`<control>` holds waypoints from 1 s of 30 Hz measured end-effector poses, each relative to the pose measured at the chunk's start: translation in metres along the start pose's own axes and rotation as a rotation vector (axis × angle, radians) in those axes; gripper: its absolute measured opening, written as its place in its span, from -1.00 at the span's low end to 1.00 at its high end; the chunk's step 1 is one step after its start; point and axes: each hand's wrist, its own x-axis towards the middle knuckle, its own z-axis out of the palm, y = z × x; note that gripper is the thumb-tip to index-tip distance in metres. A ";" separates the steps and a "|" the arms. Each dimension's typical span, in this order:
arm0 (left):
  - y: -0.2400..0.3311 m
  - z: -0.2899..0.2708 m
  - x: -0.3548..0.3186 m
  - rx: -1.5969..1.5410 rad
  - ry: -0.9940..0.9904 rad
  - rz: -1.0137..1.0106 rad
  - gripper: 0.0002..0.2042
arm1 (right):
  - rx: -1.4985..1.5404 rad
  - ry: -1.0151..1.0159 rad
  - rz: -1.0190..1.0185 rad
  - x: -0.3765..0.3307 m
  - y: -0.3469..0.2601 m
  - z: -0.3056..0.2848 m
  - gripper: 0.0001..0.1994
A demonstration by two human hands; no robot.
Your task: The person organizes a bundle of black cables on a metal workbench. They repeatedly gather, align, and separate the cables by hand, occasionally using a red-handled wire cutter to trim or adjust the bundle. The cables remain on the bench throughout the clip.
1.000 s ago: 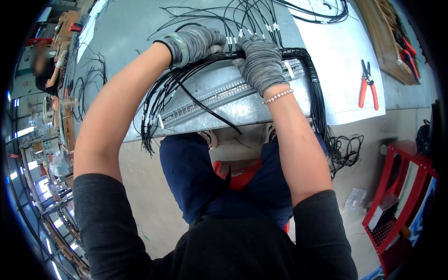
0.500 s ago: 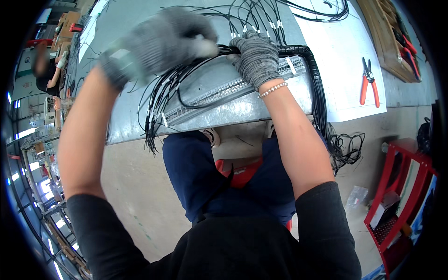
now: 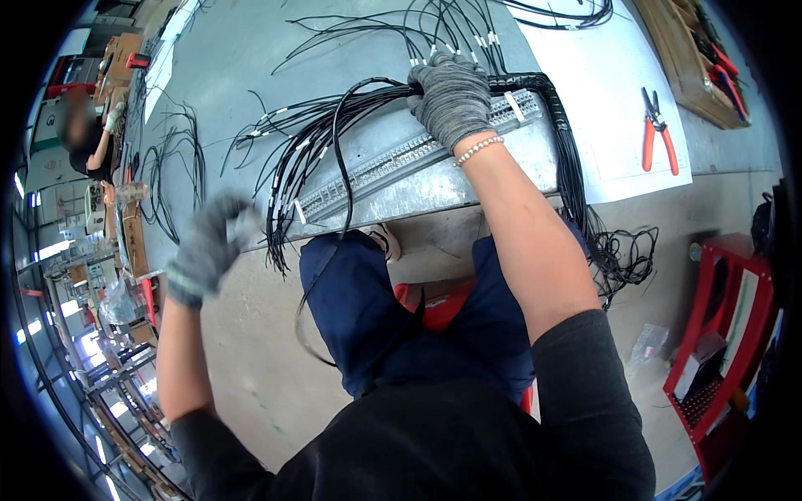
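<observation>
My right hand (image 3: 452,98), in a grey knit glove, is closed round a black wire bundle (image 3: 522,82) near the middle of the table. White-marked wires fan out from it to the left and away from me. A single long black strand (image 3: 341,142) runs from the bundle over the table edge and hangs over my lap. My left hand (image 3: 209,246), also gloved, is off the table's left front edge, apart from the wires; motion smears its fingers. Between the wires and the near edge lies a grey slotted strip of terminal blocks (image 3: 401,157).
Red-handled pliers (image 3: 658,138) lie on a white paper sheet (image 3: 601,108) at the right, with a wooden tool box (image 3: 693,75) beyond. Tangled wires (image 3: 622,255) hang off the right side. A red metal rack (image 3: 718,326) stands on the floor. Another person (image 3: 88,138) is far left.
My left hand has swung from the bundle down and left, past the table edge. The long black strand now drapes over my lap. My right hand keeps its hold.
</observation>
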 end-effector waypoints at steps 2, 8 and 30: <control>0.066 0.014 0.074 0.070 0.275 0.196 -0.57 | -0.007 -0.024 0.037 -0.002 0.009 -0.002 -0.72; 0.082 0.063 0.226 0.198 -0.207 0.158 -0.65 | 0.027 -0.099 -0.026 0.003 -0.008 -0.002 -0.66; 0.073 0.118 0.195 0.425 0.031 0.251 -0.77 | 0.255 -0.066 0.012 0.015 0.018 -0.007 -0.77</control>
